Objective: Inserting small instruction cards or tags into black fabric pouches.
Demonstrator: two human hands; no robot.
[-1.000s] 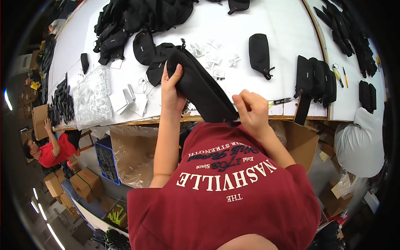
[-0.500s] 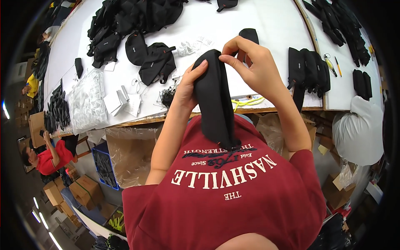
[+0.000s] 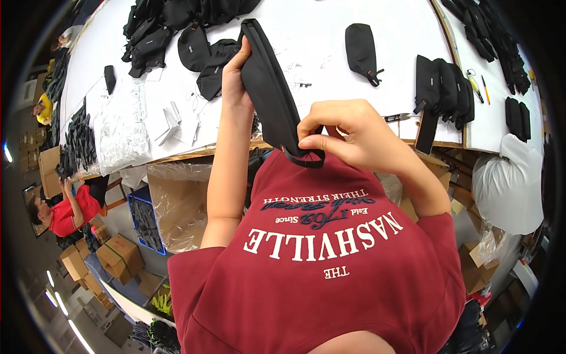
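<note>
A long black zip pouch (image 3: pixel 265 88) is held up slantwise above the table's near edge. My left hand (image 3: pixel 237 79) grips it by the upper part, thumb laid along its side. At the lower end, close to a small orange tag and a black strap loop, my right hand (image 3: pixel 339 127) pinches the pouch's edge between thumb and curled fingers. What exactly sits between those fingertips is hidden. Beyond my right hand, another black pouch (image 3: pixel 361 50) lies flat on the white table (image 3: pixel 318 35), its loop toward me.
Black pouches (image 3: pixel 153 44) are heaped at the far left. A clear bag of white slips (image 3: pixel 122 127) and folded white cards (image 3: pixel 171 124) lie nearer. To the right are a row of pouches (image 3: pixel 443 88), small snips (image 3: pixel 398 117) and a phone-like dark slab (image 3: pixel 426 133). A person in red (image 3: pixel 76 212) works at left.
The held pouch has moved up and left with my left hand. My right hand has gone from its top end down to its lower end. The flat pouch beyond is now uncovered.
</note>
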